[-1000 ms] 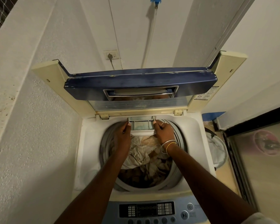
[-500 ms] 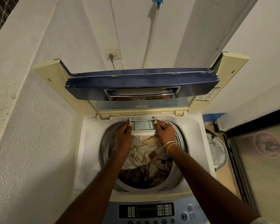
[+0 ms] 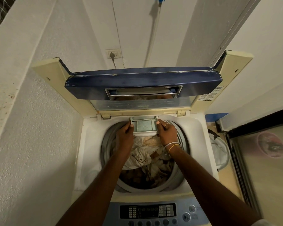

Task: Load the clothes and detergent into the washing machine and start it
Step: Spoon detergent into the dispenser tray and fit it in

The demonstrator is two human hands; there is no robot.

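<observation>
Head view cuts off our elbows and the lowest panel [image 3: 148, 212] buttons; fingers under the drawer [image 3: 145, 126] stay hidden. We count one drawer, pulled out at the drum's back rim above the clothes [image 3: 147, 159]. Left hand [image 3: 125, 136] and right hand [image 3: 167, 133] each pinch one drawer side, arms extended.

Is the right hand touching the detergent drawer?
Touching: the head view shows the right hand with its thumb on the right edge of the detergent drawer.
</observation>
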